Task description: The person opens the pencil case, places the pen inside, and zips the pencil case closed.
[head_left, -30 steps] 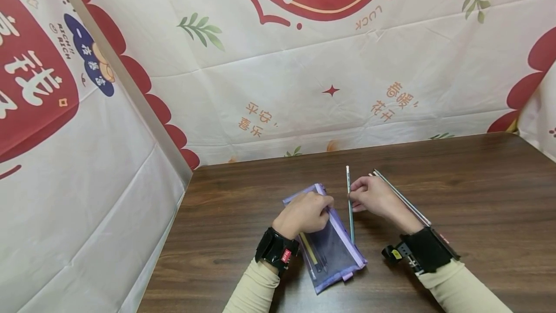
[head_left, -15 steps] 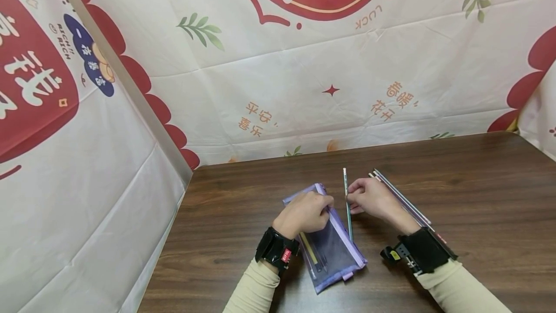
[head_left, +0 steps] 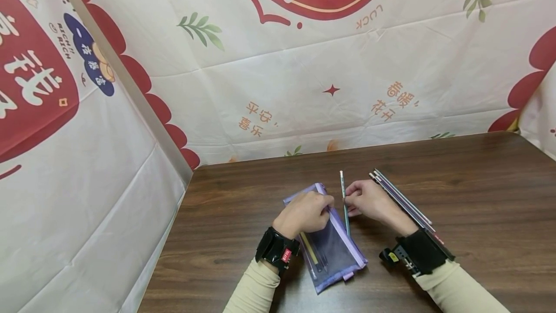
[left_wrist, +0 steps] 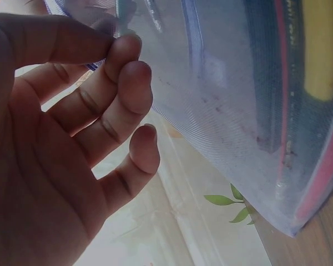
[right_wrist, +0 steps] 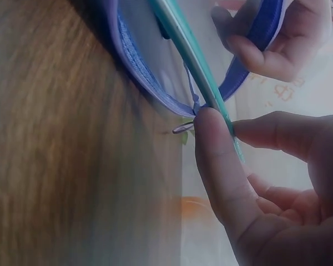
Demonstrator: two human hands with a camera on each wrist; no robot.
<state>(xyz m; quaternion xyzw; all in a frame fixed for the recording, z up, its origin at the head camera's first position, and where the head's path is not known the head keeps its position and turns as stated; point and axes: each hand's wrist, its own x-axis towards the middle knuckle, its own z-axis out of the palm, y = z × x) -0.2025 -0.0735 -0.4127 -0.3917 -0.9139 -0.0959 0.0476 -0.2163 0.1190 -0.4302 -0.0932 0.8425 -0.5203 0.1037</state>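
A purple mesh zip pouch lies slanted on the table, with a yellow item and dark slim items showing through it. My left hand pinches its upper edge between thumb and fingers. Between thumb and forefinger, my right hand holds a teal pencil just right of the pouch. In the right wrist view the pouch's zip edges are spread apart, and the teal pencil reaches in between them. Its far end is hidden from the head view.
Several pencils lie side by side on the brown wooden table, partly behind the right forearm. A printed white cloth hangs along the table's back edge, and another printed sheet stands at the left.
My right hand has shifted slightly left and toward me with the teal pencil, whose lower end has slid further behind the pouch's zip edge. The left hand and pouch have stayed put.
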